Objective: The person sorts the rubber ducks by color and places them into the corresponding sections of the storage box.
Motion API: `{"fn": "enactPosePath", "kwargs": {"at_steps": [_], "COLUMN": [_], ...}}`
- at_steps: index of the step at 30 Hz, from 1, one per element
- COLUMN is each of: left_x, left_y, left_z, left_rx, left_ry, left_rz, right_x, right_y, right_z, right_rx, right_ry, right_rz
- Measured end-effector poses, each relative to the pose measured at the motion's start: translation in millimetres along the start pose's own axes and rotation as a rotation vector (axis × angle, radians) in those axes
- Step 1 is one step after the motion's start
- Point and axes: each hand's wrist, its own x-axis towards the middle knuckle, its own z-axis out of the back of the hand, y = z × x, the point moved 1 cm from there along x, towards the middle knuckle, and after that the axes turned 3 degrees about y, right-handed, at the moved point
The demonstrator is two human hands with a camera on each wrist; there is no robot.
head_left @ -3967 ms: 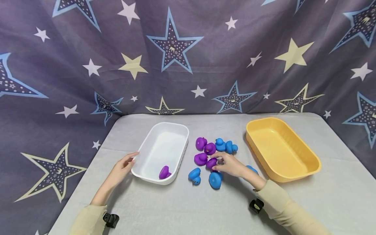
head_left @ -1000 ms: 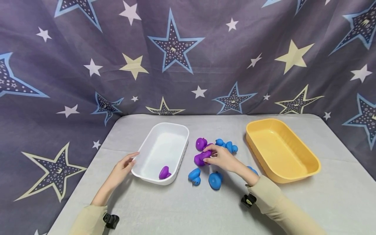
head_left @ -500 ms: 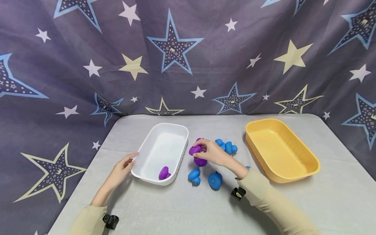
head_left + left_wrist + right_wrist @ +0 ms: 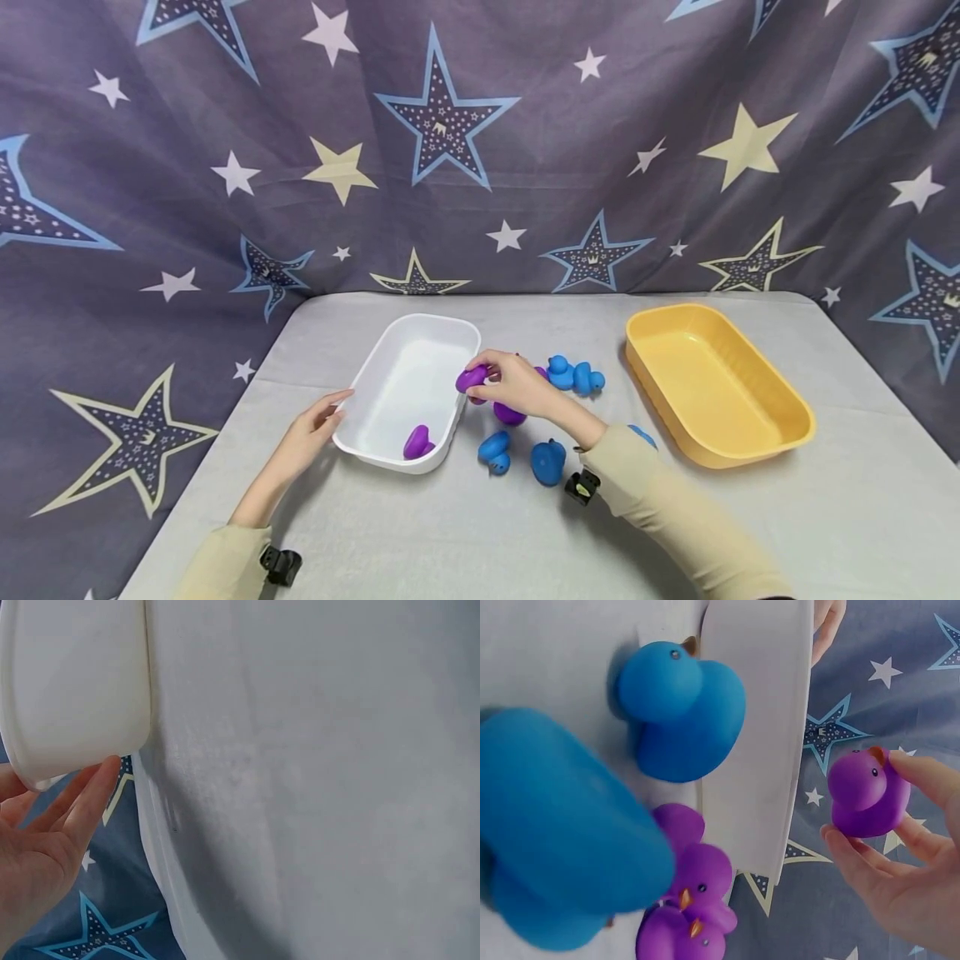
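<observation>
A purple rubber duck (image 4: 471, 379) is pinched between the fingertips and thumb of my right hand (image 4: 517, 385), raised beside the right rim of the white tub (image 4: 345, 442). The right wrist view shows the held duck (image 4: 866, 795) with its orange beak. One more purple duck (image 4: 417, 442) lies inside the tub at its near end. My left hand (image 4: 309, 429) touches the tub's left rim with fairly straight fingers; the left wrist view shows those fingers (image 4: 94, 799) against its outer wall. Several purple ducks (image 4: 510, 414) are partly hidden under my right hand.
Blue ducks (image 4: 547, 462) lie on the grey cloth-covered table (image 4: 420, 533), two near the tub's near right side and others further back, such as one duck (image 4: 559, 372). A yellow tub (image 4: 720, 392) stands at the right. A star-patterned curtain (image 4: 480, 150) hangs behind.
My right hand picked a purple duck from the group, lifted it and carried it left to the white tub's right rim. My left hand stays at the tub's left side.
</observation>
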Motion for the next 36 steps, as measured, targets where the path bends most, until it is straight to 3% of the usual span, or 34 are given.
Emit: {"fn": "enactPosePath", "kwargs": {"at_steps": [15, 27, 36], "left_x": [-0.9, -1.9, -1.8], "left_y": [-0.6, -3.4, -4.4], "left_z": [0.6, 0.2, 0.1], "left_rx": [-0.005, 0.046, 0.047], "left_ry": [0.000, 0.007, 0.006], "left_rz": [-0.015, 0.063, 0.061], "right_x": [20.7, 37.1, 45.8], "right_y": [14.5, 15.2, 14.7], "right_z": [-11.9, -22.2, -27.8], "right_rx": [0.003, -0.073, -0.121], "right_ry": [0.044, 0.082, 0.126], "right_rz": [0.040, 0.063, 0.050]}}
